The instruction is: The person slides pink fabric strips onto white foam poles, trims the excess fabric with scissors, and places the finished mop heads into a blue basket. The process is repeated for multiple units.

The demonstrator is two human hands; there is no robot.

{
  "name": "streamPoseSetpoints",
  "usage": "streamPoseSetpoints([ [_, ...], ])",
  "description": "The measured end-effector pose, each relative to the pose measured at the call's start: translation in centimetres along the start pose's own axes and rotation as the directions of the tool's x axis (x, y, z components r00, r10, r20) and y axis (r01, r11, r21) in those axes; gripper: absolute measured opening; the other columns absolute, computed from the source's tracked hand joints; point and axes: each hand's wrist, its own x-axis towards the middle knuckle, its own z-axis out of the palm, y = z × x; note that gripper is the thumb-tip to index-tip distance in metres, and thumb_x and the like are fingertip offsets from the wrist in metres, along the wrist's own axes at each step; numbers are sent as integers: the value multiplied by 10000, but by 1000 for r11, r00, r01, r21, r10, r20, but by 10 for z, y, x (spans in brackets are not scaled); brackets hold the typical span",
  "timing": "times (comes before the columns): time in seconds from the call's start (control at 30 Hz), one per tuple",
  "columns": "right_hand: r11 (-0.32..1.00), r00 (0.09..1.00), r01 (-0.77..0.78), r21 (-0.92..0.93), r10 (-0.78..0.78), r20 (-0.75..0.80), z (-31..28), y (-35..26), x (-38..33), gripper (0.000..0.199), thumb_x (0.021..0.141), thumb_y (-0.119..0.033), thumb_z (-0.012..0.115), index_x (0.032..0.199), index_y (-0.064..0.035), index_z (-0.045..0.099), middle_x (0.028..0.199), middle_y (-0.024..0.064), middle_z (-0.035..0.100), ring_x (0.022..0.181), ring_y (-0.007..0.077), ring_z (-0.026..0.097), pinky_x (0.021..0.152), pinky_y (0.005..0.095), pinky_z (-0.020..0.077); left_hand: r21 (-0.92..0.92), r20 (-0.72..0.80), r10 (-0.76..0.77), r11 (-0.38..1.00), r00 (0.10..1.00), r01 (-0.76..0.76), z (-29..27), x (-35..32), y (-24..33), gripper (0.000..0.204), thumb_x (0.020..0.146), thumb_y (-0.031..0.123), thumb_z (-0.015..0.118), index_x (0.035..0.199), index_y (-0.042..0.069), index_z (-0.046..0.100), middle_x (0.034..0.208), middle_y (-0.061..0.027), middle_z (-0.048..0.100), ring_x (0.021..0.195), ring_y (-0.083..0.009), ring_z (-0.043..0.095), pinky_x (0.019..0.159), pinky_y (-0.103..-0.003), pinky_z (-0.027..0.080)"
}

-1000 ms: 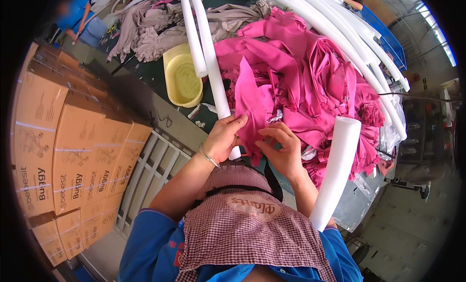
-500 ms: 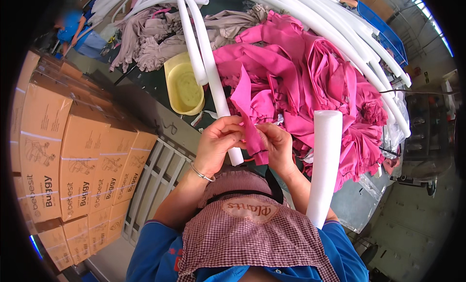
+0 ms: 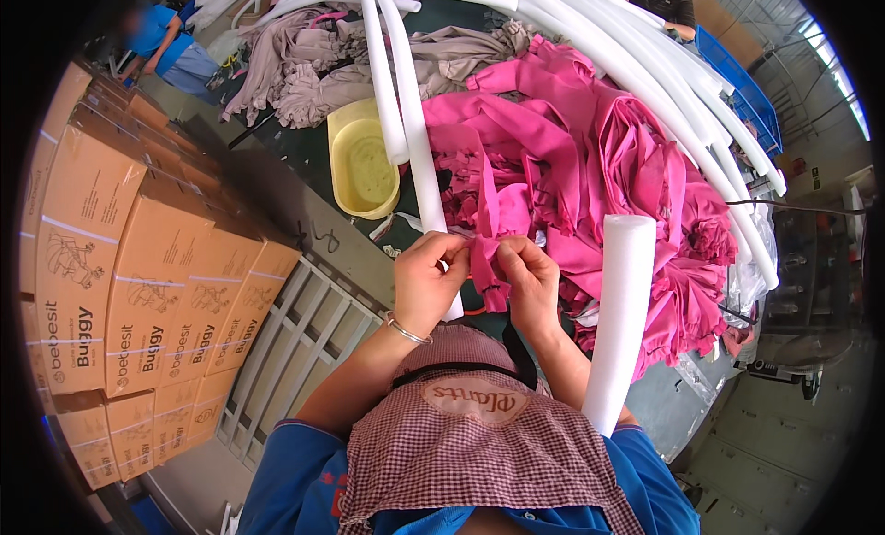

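Note:
A narrow piece of pink fabric point(image 3: 487, 272) hangs between my hands, in front of my apron. My left hand point(image 3: 430, 282) pinches its left edge with thumb and fingers; a bangle circles that wrist. The opposite edge is pinched by my right hand point(image 3: 531, 282), the fingertips of both hands close together. The piece runs up toward a large heap of pink fabric point(image 3: 636, 180) on the table. A white foam tube point(image 3: 623, 305) stands along my right forearm, partly covering it. Another white foam tube point(image 3: 422, 171) passes behind my left hand.
A yellow plastic tub point(image 3: 364, 180) sits left of the pink heap. Grey-beige fabric point(image 3: 309, 93) lies farther back. Long white foam tubes point(image 3: 682, 102) arc across the back and right. Stacked cardboard boxes point(image 3: 138, 286) and a slatted metal frame point(image 3: 295, 351) are at left. Two other people are farther off.
The right fingers have shifted from behind the pink piece to its right edge. The piece now hangs narrower and straighter. The whole view has turned slightly.

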Motion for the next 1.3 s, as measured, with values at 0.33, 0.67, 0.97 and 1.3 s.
streamPoseSetpoints([
  [0.33, 963, 979, -103, -249, 142, 145, -13, 4, 13, 46, 883, -27, 606, 900, 10, 584, 742, -22, 588, 670, 18, 499, 590, 192, 428, -619, 365, -433, 548, 824, 562, -7, 15, 2, 240, 811, -87, 532, 992, 61, 479, 829, -41, 623, 564, -53, 468, 490, -195, 344],
  [0.67, 852, 947, 318, -416, -268, 174, -8, -10, 23, 57, 856, 47, 590, 873, 11, 549, 734, 69, 581, 664, 80, 515, 591, 220, 433, -699, 469, -453, 335, 758, 632, -7, 21, 5, 225, 850, 64, 659, 1044, 53, 545, 849, -8, 607, 701, -77, 568, 578, -213, 453],
  [0.97, 896, 902, 384, -224, -312, 299, -9, -32, 13, 278, 729, -33, 755, 977, -6, 633, 913, 67, 630, 818, 142, 631, 720, 266, 514, -618, 333, -181, 699, 925, 360, -10, 9, 21, 245, 799, -16, 686, 1025, 7, 594, 883, -26, 628, 696, -77, 576, 569, -208, 465],
  [1.3, 949, 843, 271, -162, -153, 515, -7, -50, 17, 124, 787, 13, 697, 884, 1, 620, 885, 39, 611, 804, 99, 599, 696, 239, 494, -559, 429, -164, 724, 888, 404, -25, 9, 14, 96, 820, 19, 682, 891, -2, 621, 810, -21, 593, 604, -67, 536, 518, -196, 434],
])
